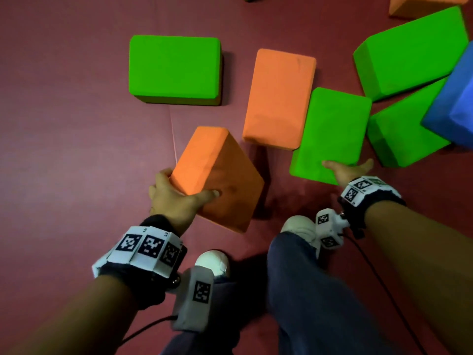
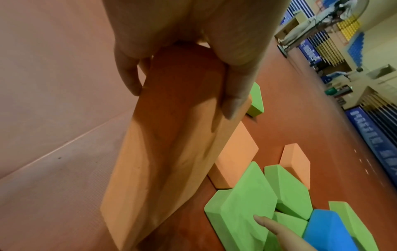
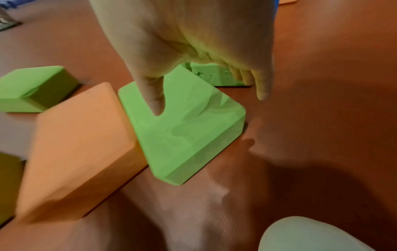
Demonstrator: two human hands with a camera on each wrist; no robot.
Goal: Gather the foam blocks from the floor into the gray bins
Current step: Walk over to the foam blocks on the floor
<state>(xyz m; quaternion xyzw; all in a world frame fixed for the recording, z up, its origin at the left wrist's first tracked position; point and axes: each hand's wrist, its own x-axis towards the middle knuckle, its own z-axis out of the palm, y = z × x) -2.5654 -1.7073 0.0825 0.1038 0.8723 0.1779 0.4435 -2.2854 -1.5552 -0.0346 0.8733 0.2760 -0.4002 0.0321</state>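
Two hands busy, lower middle of frame: left hand (image 1: 176, 201) gripped a tilted orange block (image 1: 217, 178), thumb across its face; right hand (image 1: 345, 170) spread on a flat green block (image 1: 332, 131), thumb on top. Lay around on red floor (image 1: 64, 124): more green, orange, blue blocks.

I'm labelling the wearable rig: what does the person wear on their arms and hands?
Both hands are bare, left hand and right hand. Each wrist carries a black band ringed with white panels bearing black square-code markers, plus a pale camera pod with a thin black cable. No sleeves show.
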